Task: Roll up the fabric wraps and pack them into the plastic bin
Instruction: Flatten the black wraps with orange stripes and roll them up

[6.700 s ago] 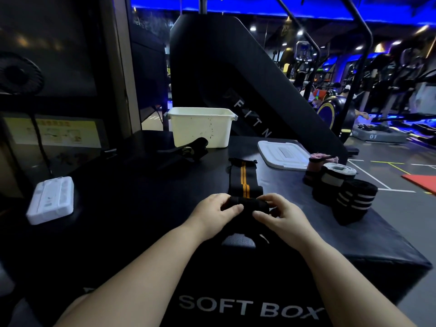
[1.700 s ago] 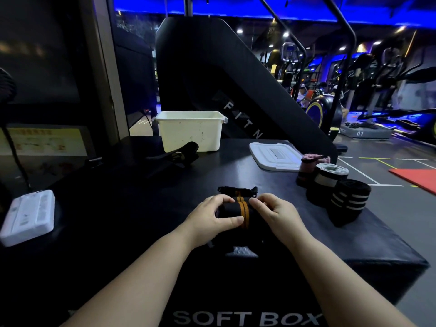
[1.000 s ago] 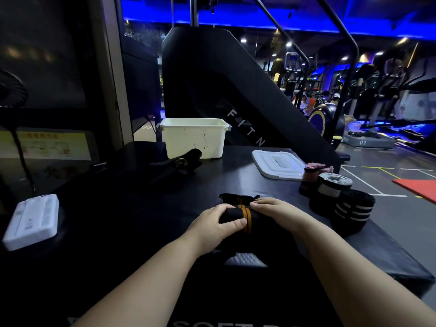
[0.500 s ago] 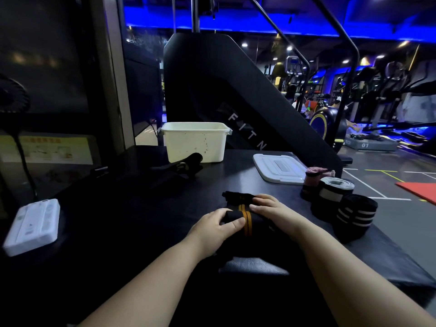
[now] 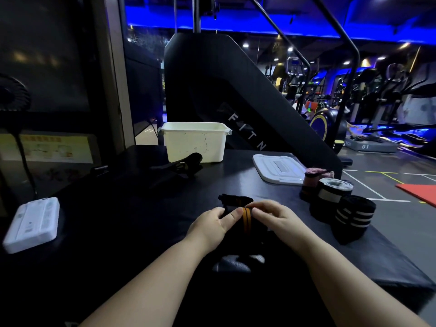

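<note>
- Wrap [image 5: 247,220], black with orange stripes, sits nearly rolled on the worktop [image 5: 141,220], well apart from the bin [image 5: 195,142].
- Fingers of left hand [image 5: 210,228] and right hand [image 5: 277,218] clamp it.
- Slack grip could let it unwind.

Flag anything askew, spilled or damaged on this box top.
Nothing spilled or broken. Minor oddities: the white bin has dark specks on its front wall, its lid lies off to its right, and a black strap sprawls unrolled in front of it. The left hand and right hand hold the orange-striped wrap.
</note>
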